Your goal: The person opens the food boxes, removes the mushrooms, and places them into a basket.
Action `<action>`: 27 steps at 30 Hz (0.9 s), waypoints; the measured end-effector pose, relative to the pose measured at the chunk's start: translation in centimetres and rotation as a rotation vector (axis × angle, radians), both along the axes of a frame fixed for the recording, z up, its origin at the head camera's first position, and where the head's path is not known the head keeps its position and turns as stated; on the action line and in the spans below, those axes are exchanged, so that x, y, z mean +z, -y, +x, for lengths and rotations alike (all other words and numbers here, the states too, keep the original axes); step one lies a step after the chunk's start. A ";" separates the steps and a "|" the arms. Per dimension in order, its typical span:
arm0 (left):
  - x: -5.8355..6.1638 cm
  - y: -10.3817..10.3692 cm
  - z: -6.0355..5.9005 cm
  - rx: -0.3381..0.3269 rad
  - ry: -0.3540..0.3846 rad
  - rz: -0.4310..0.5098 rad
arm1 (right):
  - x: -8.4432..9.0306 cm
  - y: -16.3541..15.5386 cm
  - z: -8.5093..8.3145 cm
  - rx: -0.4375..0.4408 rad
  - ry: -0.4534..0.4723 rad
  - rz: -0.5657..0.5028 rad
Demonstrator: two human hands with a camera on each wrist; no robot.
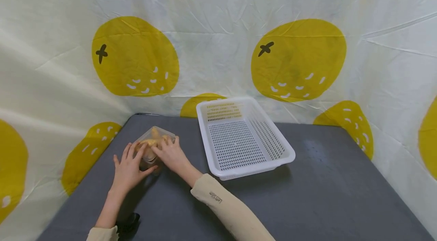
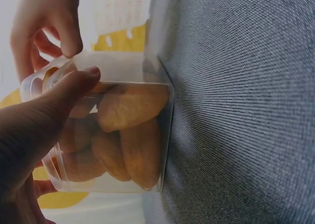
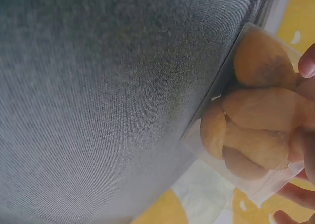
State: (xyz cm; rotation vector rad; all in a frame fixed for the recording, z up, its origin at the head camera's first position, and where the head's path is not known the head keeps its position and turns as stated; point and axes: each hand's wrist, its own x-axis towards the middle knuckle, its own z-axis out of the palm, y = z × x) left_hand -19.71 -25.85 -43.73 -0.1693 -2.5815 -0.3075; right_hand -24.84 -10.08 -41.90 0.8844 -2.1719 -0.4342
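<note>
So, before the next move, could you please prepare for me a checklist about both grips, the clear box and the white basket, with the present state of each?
1. Left-hand grip on the clear box: ok, its thumb lies against one wall.
2. Right-hand grip at the box: ok, fingers curl at its rim.
3. Box resting on the grey table: ok, its base appears to meet the surface.
4. Yellowish-brown pieces inside the box: ok, several show through the wall.
5. Top of the box uncovered: cannot tell, both grips partly hide it.
6. White basket apart from the box: ok, it stands to the right.
</note>
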 end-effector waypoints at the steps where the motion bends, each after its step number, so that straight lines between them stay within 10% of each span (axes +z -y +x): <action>1: 0.0 0.0 0.0 0.003 0.001 0.000 | 0.0 0.0 0.0 -0.004 0.010 -0.011; 27: -0.2 0.3 0.0 0.004 0.019 0.089 | -0.1 -0.5 0.8 0.024 0.228 -0.181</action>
